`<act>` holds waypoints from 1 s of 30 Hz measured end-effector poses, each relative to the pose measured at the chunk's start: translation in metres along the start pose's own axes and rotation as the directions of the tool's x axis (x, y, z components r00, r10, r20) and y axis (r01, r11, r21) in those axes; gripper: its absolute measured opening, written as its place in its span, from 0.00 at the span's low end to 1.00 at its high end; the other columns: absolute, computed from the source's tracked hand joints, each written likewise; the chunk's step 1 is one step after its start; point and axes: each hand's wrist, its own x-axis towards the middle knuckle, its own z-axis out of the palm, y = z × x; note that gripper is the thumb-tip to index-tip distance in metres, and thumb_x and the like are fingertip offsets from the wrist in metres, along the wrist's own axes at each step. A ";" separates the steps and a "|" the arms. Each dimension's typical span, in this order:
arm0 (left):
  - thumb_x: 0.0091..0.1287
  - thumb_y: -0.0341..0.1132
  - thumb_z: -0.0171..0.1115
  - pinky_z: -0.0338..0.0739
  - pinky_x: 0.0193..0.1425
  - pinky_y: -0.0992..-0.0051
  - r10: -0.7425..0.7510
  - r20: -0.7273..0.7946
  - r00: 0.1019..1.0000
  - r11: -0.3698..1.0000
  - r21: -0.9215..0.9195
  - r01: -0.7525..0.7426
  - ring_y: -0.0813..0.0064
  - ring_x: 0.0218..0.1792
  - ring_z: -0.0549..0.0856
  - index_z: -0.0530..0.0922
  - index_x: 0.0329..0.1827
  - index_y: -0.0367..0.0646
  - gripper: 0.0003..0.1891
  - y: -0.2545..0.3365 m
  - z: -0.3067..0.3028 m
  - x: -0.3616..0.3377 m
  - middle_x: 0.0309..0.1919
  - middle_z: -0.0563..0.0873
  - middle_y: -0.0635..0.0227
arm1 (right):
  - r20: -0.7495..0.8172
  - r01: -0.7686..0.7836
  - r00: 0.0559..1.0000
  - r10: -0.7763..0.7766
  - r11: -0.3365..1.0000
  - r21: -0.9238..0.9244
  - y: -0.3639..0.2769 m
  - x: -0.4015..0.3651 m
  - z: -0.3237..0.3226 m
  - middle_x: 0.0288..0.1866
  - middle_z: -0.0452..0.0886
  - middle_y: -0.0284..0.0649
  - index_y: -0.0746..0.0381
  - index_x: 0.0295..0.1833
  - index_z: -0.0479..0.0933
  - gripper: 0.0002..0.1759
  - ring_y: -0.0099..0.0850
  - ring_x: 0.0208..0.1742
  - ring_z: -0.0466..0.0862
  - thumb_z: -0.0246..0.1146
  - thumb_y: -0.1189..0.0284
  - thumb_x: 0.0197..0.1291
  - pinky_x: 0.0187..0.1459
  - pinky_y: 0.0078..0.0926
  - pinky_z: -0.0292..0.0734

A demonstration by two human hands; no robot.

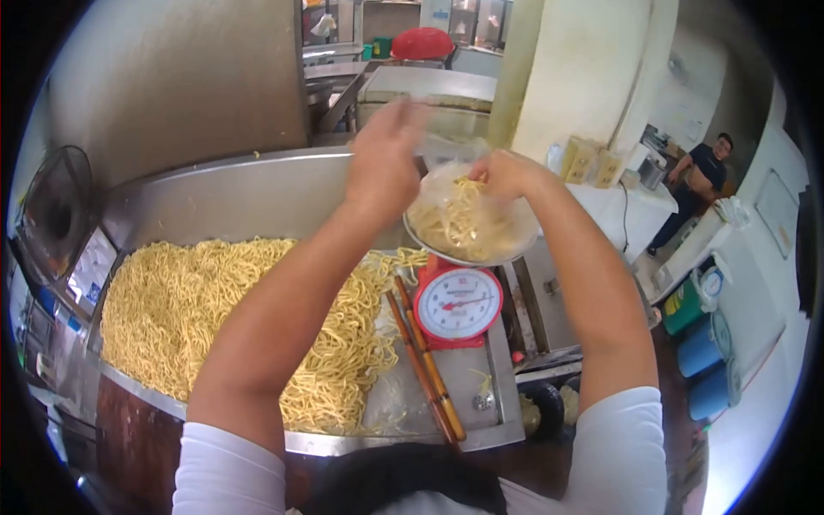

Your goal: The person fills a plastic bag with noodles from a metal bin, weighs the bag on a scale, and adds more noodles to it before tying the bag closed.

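Observation:
A clear plastic bag (436,190) with yellow noodles in it rests in the round pan (518,250) of a red dial scale (458,303). My right hand (508,175) pinches the bag's upper edge from the right. Raised above and left of the bag is my left hand (384,163), its fingers smeared by motion, so whether it holds anything cannot be made out. A wide heap of loose yellow noodles (206,309) covers much of the metal tray (232,199) under my left arm. Two long wooden sticks (421,356) lie side by side below the scale.
A fan (56,215) stands at the far left. Behind the tray are a metal counter (429,83) and a red basin (422,43). On the right, boxes (592,163) sit on a white counter, blue bins (708,365) line the wall, and another person (699,184) stands farther back.

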 end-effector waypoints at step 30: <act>0.70 0.38 0.54 0.68 0.21 0.71 -0.586 0.767 0.261 -0.313 -0.511 0.800 0.74 0.18 0.75 0.76 0.33 0.43 0.10 0.048 0.045 0.081 0.23 0.76 0.68 | -0.452 0.208 0.888 0.085 0.802 0.559 -0.067 -0.044 -0.102 0.32 0.82 0.29 0.62 0.47 0.83 0.13 0.19 0.29 0.79 0.67 0.65 0.61 0.33 0.19 0.75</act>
